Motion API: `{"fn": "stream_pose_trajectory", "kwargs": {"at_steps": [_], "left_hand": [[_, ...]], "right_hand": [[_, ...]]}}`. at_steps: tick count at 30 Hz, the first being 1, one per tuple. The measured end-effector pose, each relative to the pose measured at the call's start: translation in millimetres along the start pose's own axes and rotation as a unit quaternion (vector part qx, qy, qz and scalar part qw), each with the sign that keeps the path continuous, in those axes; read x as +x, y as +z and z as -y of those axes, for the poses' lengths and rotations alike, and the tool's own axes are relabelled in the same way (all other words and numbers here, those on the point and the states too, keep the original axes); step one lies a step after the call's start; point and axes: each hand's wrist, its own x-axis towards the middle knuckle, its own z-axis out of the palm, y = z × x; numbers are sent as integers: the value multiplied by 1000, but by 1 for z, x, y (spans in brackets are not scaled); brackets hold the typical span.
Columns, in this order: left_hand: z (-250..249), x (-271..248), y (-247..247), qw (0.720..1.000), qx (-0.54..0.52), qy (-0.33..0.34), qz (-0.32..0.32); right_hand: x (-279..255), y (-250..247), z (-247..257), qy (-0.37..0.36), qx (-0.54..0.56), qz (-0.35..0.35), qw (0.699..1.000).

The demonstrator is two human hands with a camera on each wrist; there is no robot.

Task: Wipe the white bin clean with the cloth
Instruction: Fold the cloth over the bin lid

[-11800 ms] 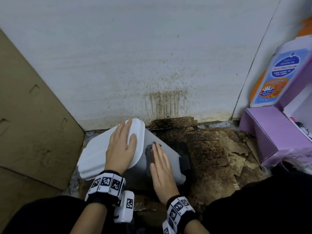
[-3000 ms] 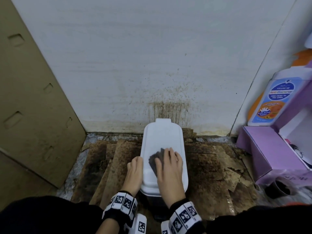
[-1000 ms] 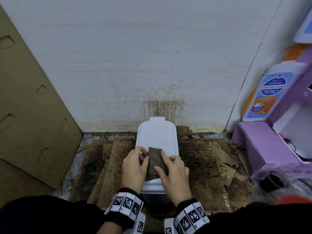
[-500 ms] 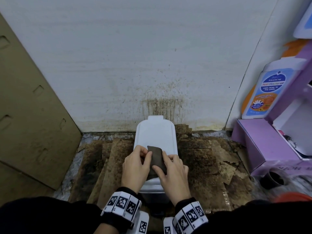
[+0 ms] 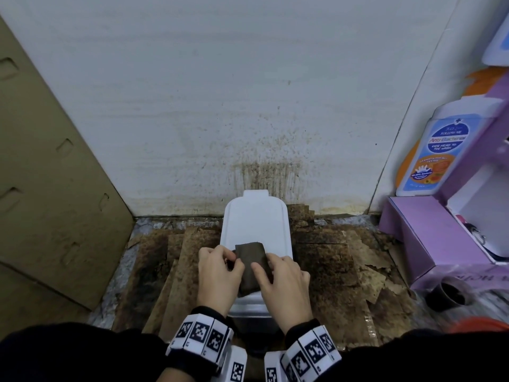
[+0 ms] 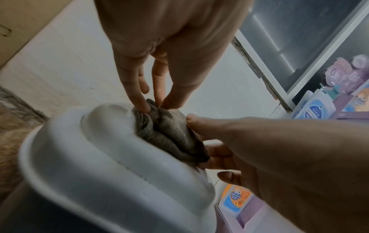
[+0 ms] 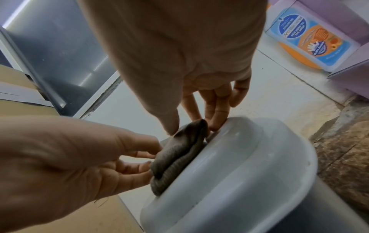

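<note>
The white bin [image 5: 256,224] stands on the floor against the wall with its lid down. On the near end of the lid lies a dark brown cloth [image 5: 252,264], folded into a narrow strip. My left hand [image 5: 234,260] pinches the cloth's left edge. My right hand [image 5: 261,267] holds its right side between thumb and fingers. In the left wrist view the fingertips [image 6: 143,107] nip the far corner of the ribbed cloth [image 6: 167,134] on the lid [image 6: 99,157]. The right wrist view has the cloth [image 7: 179,151] bunched on the lid's edge [image 7: 249,165] between both hands.
A brown cardboard panel [image 5: 55,188] leans at the left. Stained cardboard sheets [image 5: 330,266] cover the floor around the bin, and the wall [image 5: 270,175] behind is spattered brown. At the right stand a purple box [image 5: 429,238], a wash bottle [image 5: 438,155] and a small dark cup [image 5: 447,293].
Three seconds ago my right hand lay flat on the cloth on the lid. Since then both hands have taken hold of the cloth and folded it narrower.
</note>
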Motion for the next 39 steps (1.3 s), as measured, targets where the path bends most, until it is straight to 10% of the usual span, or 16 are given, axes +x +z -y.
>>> {"fn": "stream_pose_trajectory", "kwargs": {"at_steps": [8, 21, 39], "left_hand": [[-1, -2, 10, 1000, 10, -22, -11], [-39, 8, 8, 962, -240, -34, 126], [-296, -29, 116, 841, -260, 258, 399]], "right_hand": [[22, -1, 6, 87, 135, 75, 984], [31, -81, -24, -2, 284, 99, 954], [-26, -317, -171, 9, 272, -83, 959]]}}
